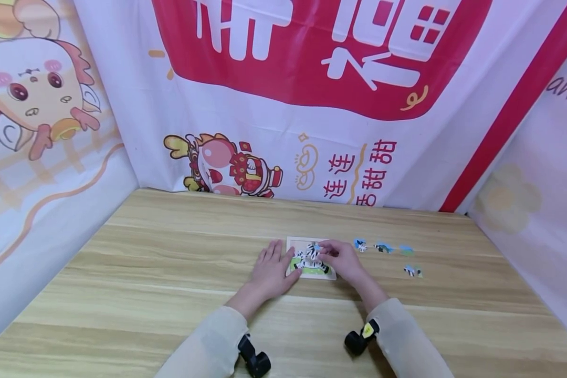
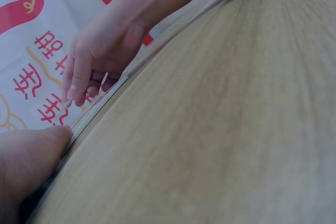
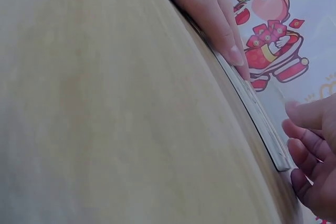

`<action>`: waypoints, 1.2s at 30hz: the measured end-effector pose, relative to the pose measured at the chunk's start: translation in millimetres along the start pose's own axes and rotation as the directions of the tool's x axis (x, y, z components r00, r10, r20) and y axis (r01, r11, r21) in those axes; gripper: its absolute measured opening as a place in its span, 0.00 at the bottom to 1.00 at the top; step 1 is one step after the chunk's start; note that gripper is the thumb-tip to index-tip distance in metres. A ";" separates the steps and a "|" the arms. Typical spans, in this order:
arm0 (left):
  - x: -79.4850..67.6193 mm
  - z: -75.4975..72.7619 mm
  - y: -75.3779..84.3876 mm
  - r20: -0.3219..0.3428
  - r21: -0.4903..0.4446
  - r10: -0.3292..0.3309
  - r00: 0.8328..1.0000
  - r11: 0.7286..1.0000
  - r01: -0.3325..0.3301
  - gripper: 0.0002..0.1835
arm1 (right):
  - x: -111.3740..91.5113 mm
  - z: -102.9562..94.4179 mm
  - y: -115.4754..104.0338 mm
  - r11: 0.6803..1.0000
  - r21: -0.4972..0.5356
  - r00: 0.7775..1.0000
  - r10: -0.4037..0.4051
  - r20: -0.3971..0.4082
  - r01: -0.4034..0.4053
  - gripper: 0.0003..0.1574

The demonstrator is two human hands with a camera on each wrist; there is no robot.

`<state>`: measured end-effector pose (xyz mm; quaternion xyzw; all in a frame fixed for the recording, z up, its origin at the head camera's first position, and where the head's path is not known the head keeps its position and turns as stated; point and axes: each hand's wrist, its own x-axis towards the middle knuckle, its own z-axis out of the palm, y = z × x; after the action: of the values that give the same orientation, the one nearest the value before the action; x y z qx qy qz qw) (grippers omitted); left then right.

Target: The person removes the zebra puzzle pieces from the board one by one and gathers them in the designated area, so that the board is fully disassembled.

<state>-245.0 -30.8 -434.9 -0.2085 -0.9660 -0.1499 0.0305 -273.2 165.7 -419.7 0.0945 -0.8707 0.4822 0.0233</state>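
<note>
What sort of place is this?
Probably a makeshift tabletop recording booth: printed cloth sheets hang behind and on both sides of a wood-grain table, and the person wears black wrist cameras.

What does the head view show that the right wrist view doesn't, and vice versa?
Only head: loose flat multicoloured puzzle pieces and the striped zebra picture on the white-rimmed rectangular puzzle board.

Only right wrist: the board's thin side edge, seen low and close.

Both: the board, the bare left hand touching it, the bare right hand at its right end, the pale wood-grain table, and the red cartoon figure on white cloth.
</note>
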 end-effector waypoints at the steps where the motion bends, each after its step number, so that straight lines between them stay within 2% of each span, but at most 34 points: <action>1: -0.1 0.0 0.1 0.000 0.000 -0.001 1.000 1.000 0.001 0.34 | -0.1 -1.5 -0.9 1.000 0.000 1.000 0.006 0.001 -0.006 0.17; 10: 1.3 0.8 -1.3 0.007 -0.004 -0.010 1.000 1.000 0.010 0.34 | 0.2 -22.8 -6.9 0.997 0.040 0.997 0.069 0.020 -0.070 0.19; 15: 1.4 1.5 -1.1 0.012 -0.002 -0.014 1.000 1.000 0.014 0.35 | -2.1 -39.5 -4.5 0.995 0.057 0.996 0.086 0.000 -0.085 0.18; 23: 0.3 1.9 -0.7 0.008 -0.003 -0.009 1.000 1.000 0.009 0.35 | -15.3 -73.9 2.6 0.999 -0.027 0.999 0.044 -0.009 -0.044 0.20; 27: 0.0 1.3 -1.3 -0.003 -0.001 -0.008 1.000 1.000 0.008 0.34 | -21.1 -90.2 10.5 0.999 -0.019 0.999 0.037 -0.015 -0.037 0.21; 33: -0.2 0.8 -1.4 0.000 -0.001 -0.005 1.000 1.000 0.005 0.34 | -29.5 -110.0 20.5 0.999 -0.038 0.999 -0.029 -0.040 0.028 0.21; 36: 0.5 0.4 -0.8 0.008 -0.001 -0.007 1.000 1.000 0.007 0.35 | -33.3 -120.2 23.9 0.997 -0.076 0.999 -0.010 -0.030 0.008 0.22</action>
<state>-245.8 -31.1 -435.4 -0.2059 -0.9667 -0.1496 0.0259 -251.1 284.3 -379.8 0.0901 -0.8874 0.4502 0.0424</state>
